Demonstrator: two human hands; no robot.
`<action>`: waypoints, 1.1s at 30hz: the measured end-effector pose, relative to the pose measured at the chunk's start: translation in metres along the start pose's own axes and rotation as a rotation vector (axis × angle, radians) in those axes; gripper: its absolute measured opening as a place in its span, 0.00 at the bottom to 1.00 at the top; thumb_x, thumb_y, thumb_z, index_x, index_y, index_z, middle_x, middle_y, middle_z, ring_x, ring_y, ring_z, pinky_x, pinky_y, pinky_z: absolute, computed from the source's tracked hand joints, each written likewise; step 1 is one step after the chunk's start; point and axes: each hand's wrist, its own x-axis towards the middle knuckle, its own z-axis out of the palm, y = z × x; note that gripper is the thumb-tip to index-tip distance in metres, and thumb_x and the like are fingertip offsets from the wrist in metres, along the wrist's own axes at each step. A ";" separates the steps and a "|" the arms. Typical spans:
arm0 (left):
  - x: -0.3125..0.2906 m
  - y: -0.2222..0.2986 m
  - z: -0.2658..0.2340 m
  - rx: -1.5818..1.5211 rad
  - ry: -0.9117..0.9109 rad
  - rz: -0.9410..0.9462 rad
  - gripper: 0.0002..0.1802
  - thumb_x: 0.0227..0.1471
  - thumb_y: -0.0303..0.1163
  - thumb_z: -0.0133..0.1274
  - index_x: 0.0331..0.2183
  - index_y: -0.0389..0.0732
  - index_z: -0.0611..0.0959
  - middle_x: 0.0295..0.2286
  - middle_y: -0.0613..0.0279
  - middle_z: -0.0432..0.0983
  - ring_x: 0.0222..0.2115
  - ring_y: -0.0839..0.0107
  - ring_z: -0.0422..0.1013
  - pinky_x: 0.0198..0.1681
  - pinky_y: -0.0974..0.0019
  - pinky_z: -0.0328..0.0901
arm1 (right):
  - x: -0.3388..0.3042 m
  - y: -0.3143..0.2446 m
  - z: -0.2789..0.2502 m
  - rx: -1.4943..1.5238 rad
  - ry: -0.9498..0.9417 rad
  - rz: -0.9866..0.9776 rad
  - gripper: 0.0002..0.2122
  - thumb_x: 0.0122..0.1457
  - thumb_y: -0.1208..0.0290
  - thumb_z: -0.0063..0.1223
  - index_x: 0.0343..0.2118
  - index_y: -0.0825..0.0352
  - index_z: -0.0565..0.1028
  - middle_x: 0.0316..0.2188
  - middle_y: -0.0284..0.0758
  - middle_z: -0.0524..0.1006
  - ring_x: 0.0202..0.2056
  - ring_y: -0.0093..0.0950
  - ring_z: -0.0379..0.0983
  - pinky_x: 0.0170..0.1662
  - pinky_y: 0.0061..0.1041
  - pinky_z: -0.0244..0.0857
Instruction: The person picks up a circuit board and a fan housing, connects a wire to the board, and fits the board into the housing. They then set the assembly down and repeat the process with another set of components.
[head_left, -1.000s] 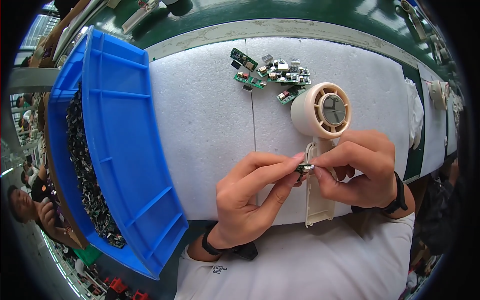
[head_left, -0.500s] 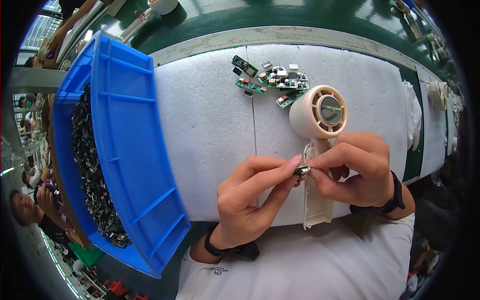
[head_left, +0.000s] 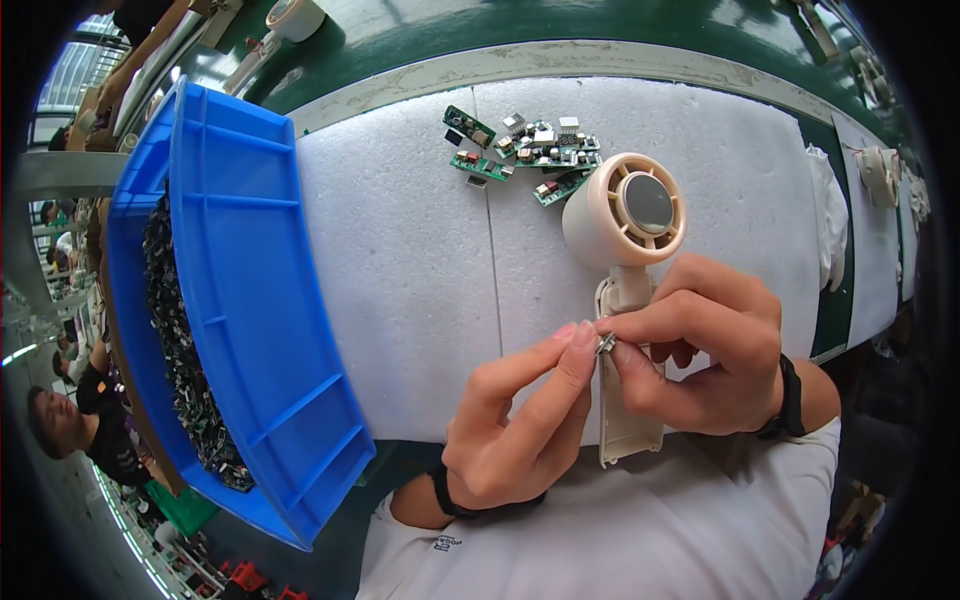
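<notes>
My left hand [head_left: 525, 415] and my right hand [head_left: 710, 345] meet fingertip to fingertip, both closed in a pinch on a small circuit board [head_left: 606, 344]. Only a silvery edge of the board shows; fingers cover the rest. Right below it lies a cream handheld fan [head_left: 590, 225], its round head pointing away from me and its handle shell [head_left: 632, 430] open like a shallow tray. Part of the handle is hidden behind my right hand. Beyond the fan head, several green circuit boards [head_left: 550, 150] lie in a loose heap on the white foam sheet [head_left: 400, 240].
At my left stands a tilted blue bin [head_left: 255, 260] with many small dark parts [head_left: 185, 350] inside. A white cloth or bag [head_left: 828, 215] lies at the right edge. Another cream fan [head_left: 295, 18] rests on the green bench at the back. A person [head_left: 95, 425] sits at far left.
The board between my fingertips has been tilted, so its silvery edge shows instead of its green face. My left hand has shifted slightly right and lower. The view has shifted a little.
</notes>
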 end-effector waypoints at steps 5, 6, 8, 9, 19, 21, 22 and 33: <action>-0.004 0.007 0.011 0.179 0.042 0.091 0.22 0.40 0.09 0.64 0.42 0.25 0.84 0.41 0.46 0.78 0.39 0.62 0.79 0.41 0.68 0.79 | -0.007 0.001 0.005 0.074 0.053 0.003 0.11 0.44 0.82 0.65 0.34 0.70 0.83 0.21 0.29 0.72 0.17 0.14 0.64 0.18 0.15 0.56; -0.005 0.008 0.013 0.205 0.055 0.099 0.22 0.39 0.09 0.64 0.42 0.24 0.84 0.40 0.46 0.78 0.39 0.62 0.79 0.41 0.68 0.79 | -0.009 0.001 0.006 0.081 0.069 0.012 0.11 0.44 0.82 0.65 0.34 0.70 0.83 0.21 0.30 0.72 0.17 0.13 0.64 0.18 0.15 0.55; -0.004 0.007 0.014 0.232 0.065 0.108 0.22 0.39 0.09 0.64 0.41 0.24 0.84 0.40 0.45 0.78 0.39 0.61 0.79 0.41 0.68 0.79 | -0.010 0.001 0.009 0.090 0.087 0.022 0.11 0.44 0.82 0.65 0.34 0.71 0.83 0.21 0.30 0.73 0.16 0.13 0.63 0.17 0.15 0.55; -0.003 0.008 0.015 0.260 0.063 0.120 0.21 0.39 0.09 0.64 0.41 0.24 0.84 0.40 0.45 0.78 0.38 0.61 0.79 0.42 0.68 0.80 | -0.010 -0.001 0.009 0.061 0.103 0.020 0.10 0.45 0.82 0.65 0.33 0.70 0.82 0.21 0.29 0.72 0.16 0.14 0.65 0.17 0.16 0.57; 0.004 0.000 0.004 -0.101 0.003 -0.148 0.19 0.49 0.11 0.60 0.45 0.28 0.84 0.41 0.48 0.76 0.38 0.63 0.79 0.41 0.68 0.78 | -0.010 0.006 0.003 0.004 0.055 -0.025 0.11 0.46 0.82 0.67 0.35 0.69 0.83 0.22 0.28 0.74 0.16 0.12 0.63 0.17 0.14 0.52; 0.002 -0.003 0.001 -0.265 -0.004 -0.259 0.19 0.51 0.12 0.58 0.47 0.29 0.83 0.41 0.49 0.76 0.39 0.64 0.79 0.41 0.68 0.77 | -0.005 0.010 -0.004 0.022 0.002 -0.014 0.12 0.46 0.80 0.69 0.36 0.68 0.83 0.24 0.28 0.74 0.18 0.13 0.64 0.19 0.14 0.54; 0.002 -0.004 0.000 -0.435 -0.021 -0.368 0.18 0.53 0.13 0.57 0.48 0.30 0.83 0.42 0.50 0.76 0.39 0.65 0.79 0.42 0.68 0.77 | -0.002 0.011 -0.008 0.040 -0.045 0.007 0.12 0.46 0.79 0.70 0.37 0.67 0.83 0.25 0.29 0.75 0.20 0.13 0.66 0.20 0.15 0.56; 0.006 -0.016 -0.010 -1.020 -0.096 -0.648 0.17 0.61 0.16 0.51 0.52 0.31 0.79 0.42 0.54 0.74 0.40 0.69 0.78 0.45 0.69 0.75 | 0.021 0.024 -0.006 -0.085 0.092 0.052 0.32 0.46 0.72 0.74 0.57 0.64 0.74 0.40 0.34 0.76 0.43 0.24 0.71 0.51 0.24 0.64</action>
